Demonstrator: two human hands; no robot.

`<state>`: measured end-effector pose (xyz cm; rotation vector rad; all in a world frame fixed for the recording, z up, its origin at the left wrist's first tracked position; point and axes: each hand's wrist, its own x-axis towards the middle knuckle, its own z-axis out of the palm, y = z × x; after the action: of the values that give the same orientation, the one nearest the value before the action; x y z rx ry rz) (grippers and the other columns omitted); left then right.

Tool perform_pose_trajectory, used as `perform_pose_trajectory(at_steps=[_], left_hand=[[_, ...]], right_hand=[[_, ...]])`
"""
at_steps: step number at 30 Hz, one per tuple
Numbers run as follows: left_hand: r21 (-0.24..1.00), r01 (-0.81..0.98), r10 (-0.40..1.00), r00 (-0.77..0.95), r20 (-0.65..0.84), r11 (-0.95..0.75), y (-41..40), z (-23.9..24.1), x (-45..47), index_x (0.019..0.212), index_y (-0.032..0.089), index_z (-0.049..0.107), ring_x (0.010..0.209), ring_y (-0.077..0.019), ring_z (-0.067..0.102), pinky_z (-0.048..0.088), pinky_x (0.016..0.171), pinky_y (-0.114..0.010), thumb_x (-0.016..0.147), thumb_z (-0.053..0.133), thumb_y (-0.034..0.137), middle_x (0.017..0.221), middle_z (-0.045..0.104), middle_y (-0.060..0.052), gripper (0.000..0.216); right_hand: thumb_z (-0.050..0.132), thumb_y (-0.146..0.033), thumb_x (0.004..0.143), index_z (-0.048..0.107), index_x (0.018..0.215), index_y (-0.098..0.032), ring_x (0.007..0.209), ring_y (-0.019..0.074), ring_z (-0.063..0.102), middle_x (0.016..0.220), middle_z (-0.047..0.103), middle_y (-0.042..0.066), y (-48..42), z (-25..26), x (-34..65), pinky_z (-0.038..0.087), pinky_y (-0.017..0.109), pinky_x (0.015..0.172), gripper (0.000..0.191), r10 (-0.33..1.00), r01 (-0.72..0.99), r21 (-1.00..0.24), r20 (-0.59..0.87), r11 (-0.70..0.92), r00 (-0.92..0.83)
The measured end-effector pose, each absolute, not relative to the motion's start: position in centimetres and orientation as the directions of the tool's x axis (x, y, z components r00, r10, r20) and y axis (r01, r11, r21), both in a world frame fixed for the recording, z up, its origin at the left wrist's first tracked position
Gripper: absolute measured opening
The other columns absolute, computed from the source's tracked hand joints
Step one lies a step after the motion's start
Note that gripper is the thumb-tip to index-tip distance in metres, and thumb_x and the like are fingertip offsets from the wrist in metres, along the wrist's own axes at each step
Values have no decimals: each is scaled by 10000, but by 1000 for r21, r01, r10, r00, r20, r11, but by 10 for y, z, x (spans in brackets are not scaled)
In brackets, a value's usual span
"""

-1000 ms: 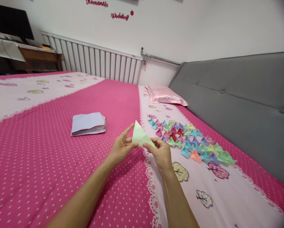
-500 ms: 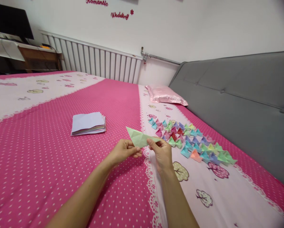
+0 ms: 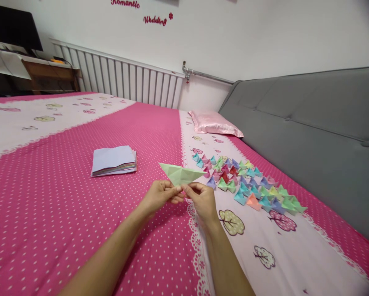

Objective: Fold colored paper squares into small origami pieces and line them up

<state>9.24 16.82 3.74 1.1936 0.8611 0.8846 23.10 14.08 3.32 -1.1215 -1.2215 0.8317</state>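
Note:
A pale green folded paper [image 3: 182, 174], a wide triangle pointing down, is held up over the bed. My left hand [image 3: 163, 192] pinches its lower point from the left, thumb on the near face. From the right, my right hand [image 3: 200, 198] grips the same lower point, its thumb almost meeting the other thumb. Both long tips of the triangle stick out free to the sides. Right of my hands, many small folded paper boats [image 3: 244, 181] in several colours stand in rows on the bedspread.
A stack of paper sheets [image 3: 114, 161] lies on the pink dotted bedspread [image 3: 63, 213] to the left. A pink pillow [image 3: 215, 123] rests farther back, beside the grey padded headboard [image 3: 310, 111]. A radiator [image 3: 119, 74] runs along the wall; a monitor [image 3: 14, 26] stands at far left.
My right hand has slid from the paper's right end down to its lower point, beside the left thumb. The green paper has levelled out and shifted slightly left.

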Motion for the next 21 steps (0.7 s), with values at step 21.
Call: perform_pose_trajectory(at_steps=[21], left_hand=[[991, -49, 847, 525, -79, 123, 163, 44, 91, 664, 91, 641, 556, -138, 644, 497, 565, -237, 603, 713, 370, 640, 697, -91, 295]], right_hand=[[735, -363, 567, 649, 601, -138, 499, 100, 449, 499, 514, -22, 147, 35, 256, 394, 245, 526, 243, 851, -122, -948, 202, 295, 485]])
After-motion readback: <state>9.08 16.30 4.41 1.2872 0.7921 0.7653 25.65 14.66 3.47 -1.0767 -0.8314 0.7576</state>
